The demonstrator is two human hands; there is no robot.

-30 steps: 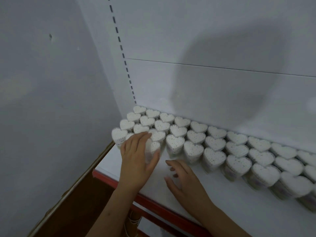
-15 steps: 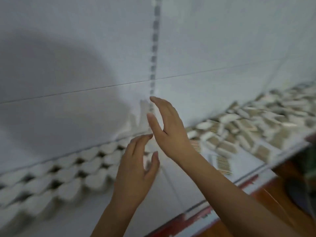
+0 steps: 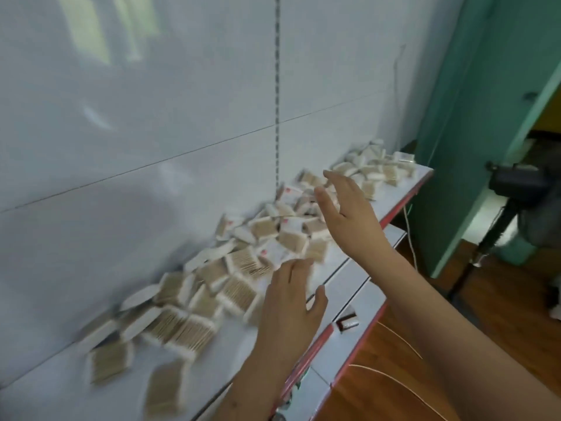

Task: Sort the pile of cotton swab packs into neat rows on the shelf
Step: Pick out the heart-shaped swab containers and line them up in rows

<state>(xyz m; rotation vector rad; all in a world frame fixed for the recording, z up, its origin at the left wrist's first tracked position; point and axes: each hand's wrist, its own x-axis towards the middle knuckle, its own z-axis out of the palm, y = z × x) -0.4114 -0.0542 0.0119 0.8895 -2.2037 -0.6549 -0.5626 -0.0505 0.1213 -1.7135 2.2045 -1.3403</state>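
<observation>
A long loose pile of flat cotton swab packs (image 3: 233,268) with wooden sticks lies jumbled along the white shelf (image 3: 249,338), against the back panel. It runs from the near left to the far right end (image 3: 376,168). My left hand (image 3: 293,311) hovers over the shelf's front part with fingers spread, just in front of the pile and holding nothing. My right hand (image 3: 346,208) is raised over the middle of the pile, fingers straight, also with nothing in it. The frame is blurred by motion.
The shelf has a red front edge (image 3: 306,357). A lower shelf (image 3: 352,326) below carries a small dark box (image 3: 347,322). To the right stand a green wall (image 3: 473,117), a black tripod (image 3: 498,226) and a wooden floor (image 3: 403,354).
The view has swung right, from the rows of heart-shaped packs to the loose pile of flat packs. Both hands left the heart packs and now reach toward the pile.
</observation>
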